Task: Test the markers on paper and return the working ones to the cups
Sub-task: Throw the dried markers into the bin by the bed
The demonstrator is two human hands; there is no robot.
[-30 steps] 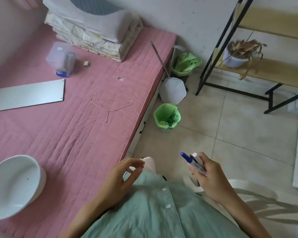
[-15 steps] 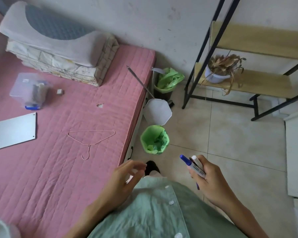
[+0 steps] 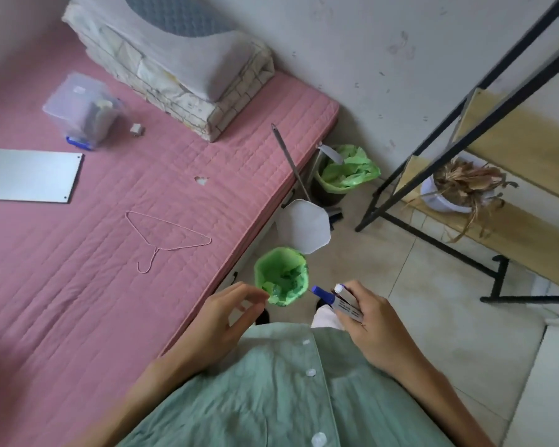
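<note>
Left hand (image 3: 221, 317): held beside the bed edge (image 3: 239, 253), fingers loosely curled, nothing gripped. Small green-lined bin (image 3: 281, 275) is seen on the floor between the hands. Right hand (image 3: 373, 330): markers (image 3: 338, 300) are clasped in curled fingers, capped ends projecting past the fingertips toward the bin. Likely discards; each should be released directly over the bin mouth.
</note>
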